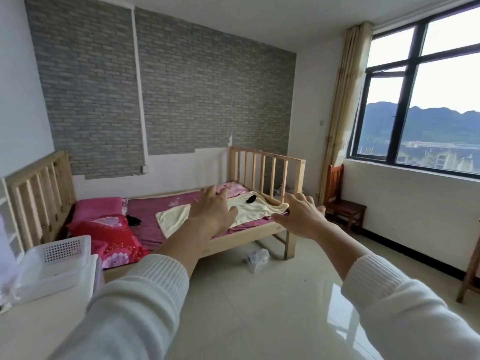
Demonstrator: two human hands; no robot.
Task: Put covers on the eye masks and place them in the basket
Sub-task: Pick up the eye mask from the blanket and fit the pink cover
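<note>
Both my arms in white sleeves stretch forward over the floor toward a wooden bed (259, 236). My left hand (211, 209) is open, fingers spread, empty. My right hand (302, 214) is also open and empty. A small black item (251, 198), perhaps an eye mask, lies on a cream towel (249, 210) on the bed. Another black item (133, 220) lies near the red pillow. A white plastic basket (62, 252) stands at the lower left on a white surface, far from both hands.
A red floral pillow (111, 237) and pink pillow lie at the bed's head. A clear plastic bag (257, 258) lies on the glossy tile floor by the bed. A wooden chair (342, 203) stands under the window at right.
</note>
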